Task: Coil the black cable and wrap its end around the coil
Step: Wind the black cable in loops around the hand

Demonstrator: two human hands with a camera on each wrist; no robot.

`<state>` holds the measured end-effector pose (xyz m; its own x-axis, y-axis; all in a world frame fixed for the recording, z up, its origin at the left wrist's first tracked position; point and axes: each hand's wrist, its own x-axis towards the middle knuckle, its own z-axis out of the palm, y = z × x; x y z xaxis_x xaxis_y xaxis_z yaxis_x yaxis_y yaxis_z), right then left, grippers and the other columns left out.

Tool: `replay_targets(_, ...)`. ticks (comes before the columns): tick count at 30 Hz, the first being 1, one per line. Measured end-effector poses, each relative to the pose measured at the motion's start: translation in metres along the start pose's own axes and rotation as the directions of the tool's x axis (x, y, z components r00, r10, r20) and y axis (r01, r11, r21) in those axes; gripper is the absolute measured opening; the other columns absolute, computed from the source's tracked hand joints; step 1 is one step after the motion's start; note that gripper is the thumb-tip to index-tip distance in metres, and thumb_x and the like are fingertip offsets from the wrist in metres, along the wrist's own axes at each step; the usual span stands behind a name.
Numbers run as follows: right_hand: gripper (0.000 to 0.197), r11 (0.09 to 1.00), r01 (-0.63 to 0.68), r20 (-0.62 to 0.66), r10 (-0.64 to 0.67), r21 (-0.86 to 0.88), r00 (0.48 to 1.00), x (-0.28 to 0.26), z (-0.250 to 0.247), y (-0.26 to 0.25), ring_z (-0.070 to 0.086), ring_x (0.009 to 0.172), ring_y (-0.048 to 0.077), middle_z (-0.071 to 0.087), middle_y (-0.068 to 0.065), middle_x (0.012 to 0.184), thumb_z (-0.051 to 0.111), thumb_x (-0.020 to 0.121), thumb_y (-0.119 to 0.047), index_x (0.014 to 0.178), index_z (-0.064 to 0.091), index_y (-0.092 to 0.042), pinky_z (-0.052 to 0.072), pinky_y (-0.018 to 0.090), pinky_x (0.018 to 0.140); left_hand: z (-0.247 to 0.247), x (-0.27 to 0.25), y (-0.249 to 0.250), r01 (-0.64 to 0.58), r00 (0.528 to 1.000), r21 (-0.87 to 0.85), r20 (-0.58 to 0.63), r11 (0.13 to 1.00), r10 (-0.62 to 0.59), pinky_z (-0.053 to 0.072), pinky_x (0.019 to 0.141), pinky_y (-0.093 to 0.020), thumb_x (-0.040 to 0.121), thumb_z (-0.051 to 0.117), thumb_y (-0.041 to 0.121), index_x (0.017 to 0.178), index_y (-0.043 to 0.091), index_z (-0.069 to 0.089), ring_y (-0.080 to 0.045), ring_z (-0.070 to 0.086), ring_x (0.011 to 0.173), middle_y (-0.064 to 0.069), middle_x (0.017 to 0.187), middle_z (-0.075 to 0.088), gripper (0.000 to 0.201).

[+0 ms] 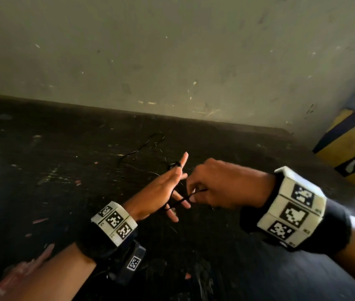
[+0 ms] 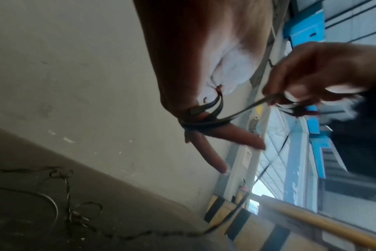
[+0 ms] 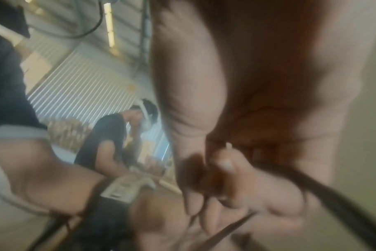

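Coiling step in hand, mid-wind. Left hand (image 1: pixel 163 190) is the former: fingers straight and spread, black cable (image 1: pixel 177 203) looped in several turns around thumb and forefinger – left wrist view shows the turns stacked at the finger bases. Left grip is open; it carries the loops, doesn't clamp them.

Right hand (image 1: pixel 222 185) sits just beside it, fingertips curled and pinching the taut run of cable coming off the coil.

Beyond the hands, the cable's slack trails in loose tangled bends across the dark worktop (image 1: pixel 63 170) toward the wall (image 1: pixel 172 51) – plenty left, so the end-wrap isn't due yet.

Next move, my read: another pass round the spread fingers, steady tension, clearing those kinks before they reach the coil.
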<state>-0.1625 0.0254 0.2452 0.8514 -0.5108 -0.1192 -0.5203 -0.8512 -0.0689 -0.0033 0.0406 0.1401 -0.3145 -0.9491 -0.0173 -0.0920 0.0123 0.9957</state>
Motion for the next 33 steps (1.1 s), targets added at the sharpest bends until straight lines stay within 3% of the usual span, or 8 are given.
replay_targets(3, 0.012, 0.994, 0.096, -0.013, -0.097, -0.053, 0.995, 0.006, -0.026, 0.014, 0.052, 0.054, -0.005, 0.05, -0.017, 0.059, 0.063, 0.086, -0.029, 0.081, 0.068, -0.02, 0.037, 0.01, 0.054, 0.007, -0.007, 0.0, 0.047, 0.994, 0.006, 0.097, 0.999, -0.048, 0.047, 0.034, -0.022, 0.094, 0.024, 0.054, 0.146, 0.044, 0.016, -0.03, 0.072, 0.088, -0.003, 0.151, 0.039, 0.054)
replay_targets(7, 0.024, 0.986, 0.168, -0.115, -0.166, 0.004, 0.979, 0.021, -0.045, 0.042, 0.054, 0.057, -0.003, 0.056, -0.015, 0.062, 0.066, 0.081, -0.041, 0.074, 0.067, -0.018, 0.038, 0.01, 0.054, 0.007, -0.017, 0.013, 0.094, 0.972, -0.144, 0.225, 0.985, -0.06, 0.043, 0.03, -0.02, 0.091, 0.025, 0.059, 0.142, 0.054, 0.013, -0.032, 0.07, 0.081, 0.002, 0.141, 0.052, 0.052)
replay_targets(11, 0.042, 0.986, 0.097, -0.289, -0.055, 0.134, 0.956, 0.028, -0.04, 0.069, 0.054, 0.057, 0.011, 0.061, -0.001, 0.066, 0.058, 0.073, -0.056, 0.072, 0.063, -0.014, 0.041, 0.013, 0.053, -0.004, -0.024, 0.023, 0.096, 0.943, -0.235, 0.334, 0.967, -0.013, 0.046, 0.031, -0.021, 0.092, 0.024, 0.057, 0.134, 0.064, 0.022, -0.031, 0.071, 0.082, -0.001, 0.141, 0.053, 0.043)
replay_targets(15, 0.03, 0.959, 0.061, -0.432, 0.067, 0.277, 0.899, 0.042, -0.01, 0.085, 0.045, 0.045, 0.006, 0.048, -0.007, 0.053, 0.058, 0.082, -0.046, 0.063, 0.054, -0.024, 0.036, 0.014, 0.046, -0.008, -0.025, 0.032, 0.095, 0.917, -0.363, 0.395, 0.927, 0.06, 0.048, 0.032, -0.021, 0.094, 0.021, 0.056, 0.135, 0.064, 0.023, -0.029, 0.071, 0.084, -0.004, 0.14, 0.054, 0.042)
replay_targets(20, 0.025, 0.868, 0.038, -0.47, 0.23, 0.494, 0.852, 0.056, 0.05, 0.084, 0.054, 0.066, 0.01, 0.058, -0.003, 0.07, 0.047, 0.095, -0.01, 0.079, 0.065, -0.014, 0.043, 0.02, 0.064, -0.017, -0.011, 0.053, -0.089, 0.946, -0.594, 0.202, 0.8, 0.255, 0.053, 0.035, -0.025, 0.093, 0.023, 0.055, 0.138, 0.059, 0.025, -0.029, 0.072, 0.083, -0.013, 0.14, 0.053, 0.045)
replay_targets(24, 0.027, 0.769, 0.028, -0.32, 0.232, 0.638, 0.918, 0.06, 0.083, 0.053, 0.055, 0.054, 0.003, 0.057, -0.007, 0.063, 0.039, 0.099, -0.023, 0.082, 0.06, -0.025, 0.046, 0.023, 0.055, -0.037, 0.013, 0.062, -0.226, 0.966, -0.64, -0.052, 0.735, 0.252, 0.057, 0.041, -0.029, 0.095, 0.021, 0.052, 0.141, 0.055, 0.023, -0.033, 0.072, 0.086, -0.016, 0.14, 0.052, 0.046)
replay_targets(28, 0.02, 0.759, 0.007, -0.096, 0.073, 0.651, 0.993, 0.054, 0.083, 0.016, 0.065, 0.073, 0.009, 0.063, -0.004, 0.078, 0.043, 0.098, -0.028, 0.101, 0.059, -0.017, 0.055, 0.025, 0.069, -0.044, 0.029, 0.055, -0.284, 0.958, -0.533, -0.187, 0.797, 0.217, 0.059, 0.049, -0.031, 0.096, 0.02, 0.052, 0.142, 0.057, 0.014, -0.034, 0.071, 0.094, -0.013, 0.151, 0.037, 0.047)
replay_targets(33, 0.018, 0.805, -0.041, -0.071, 0.103, 0.592, 0.992, 0.035, 0.058, 0.006, 0.066, 0.069, 0.016, 0.067, 0.003, 0.08, 0.052, 0.094, -0.02, 0.107, 0.06, -0.011, 0.056, 0.026, 0.066, -0.045, 0.032, 0.035, -0.224, 0.959, -0.326, -0.242, 0.918, 0.149, 0.061, 0.061, -0.04, 0.089, 0.024, 0.059, 0.139, 0.061, 0.007, -0.032, 0.069, 0.099, -0.007, 0.157, 0.027, 0.052)
